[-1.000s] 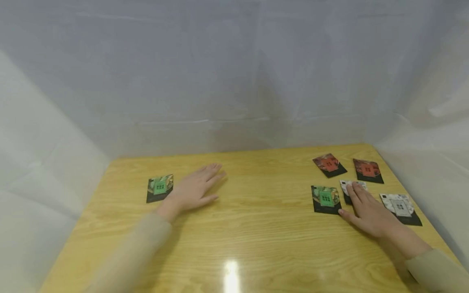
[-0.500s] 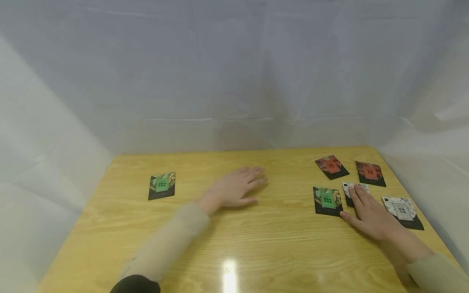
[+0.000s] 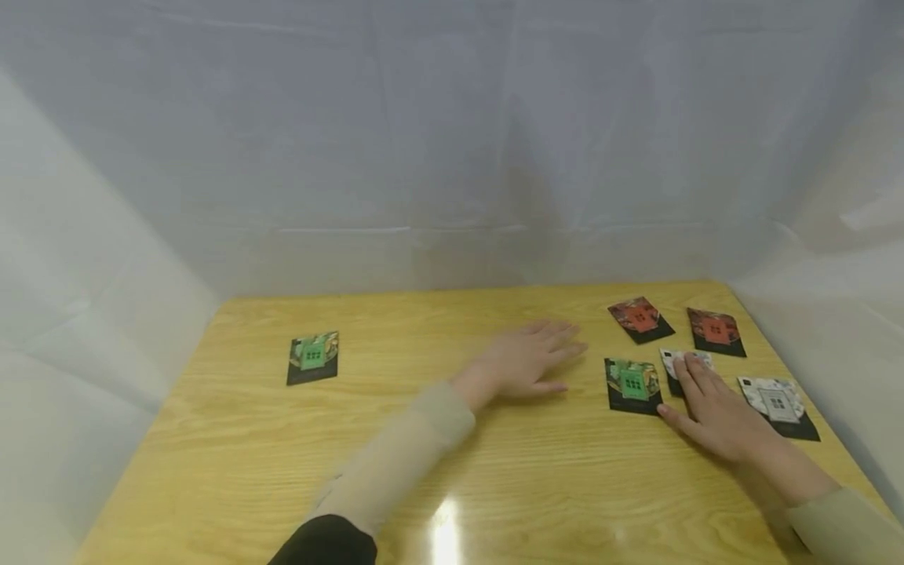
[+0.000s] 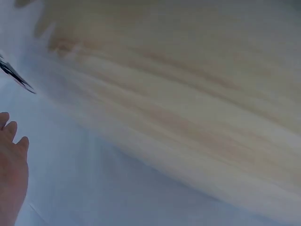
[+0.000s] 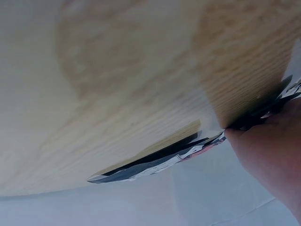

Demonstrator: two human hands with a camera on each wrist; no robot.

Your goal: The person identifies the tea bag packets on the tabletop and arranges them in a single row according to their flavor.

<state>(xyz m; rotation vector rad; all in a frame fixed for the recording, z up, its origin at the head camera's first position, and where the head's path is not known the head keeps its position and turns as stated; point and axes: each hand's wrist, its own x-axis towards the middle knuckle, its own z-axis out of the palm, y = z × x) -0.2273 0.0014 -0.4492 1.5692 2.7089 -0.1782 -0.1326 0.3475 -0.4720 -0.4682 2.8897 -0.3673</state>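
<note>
My left hand [image 3: 526, 359], fingers straight and spread, hovers over the table left of a green-and-black packet [image 3: 633, 386]. It holds nothing. At the edge of the left wrist view the same hand [image 4: 11, 174] shows below a dark packet [image 4: 16, 75]. The straight fingers of my right hand [image 3: 727, 420] rest on a white-and-black packet [image 3: 671, 365], hiding much of it. Its thumb meets the green packet's lower right corner. In the right wrist view, the right hand [image 5: 270, 150] lies by a packet [image 5: 150, 165] on the table.
Two red-and-black packets [image 3: 641, 318] [image 3: 716, 331] lie at the back right. Another white packet [image 3: 780, 406] is near the table's right edge. A second green packet [image 3: 313, 358] lies alone on the left. Pale sheeting [image 3: 452, 141] hangs around the wooden table [image 3: 233, 439].
My left hand has swept right across the table, from beside the left green packet to near the right one. The right hand and the packets have stayed in place.
</note>
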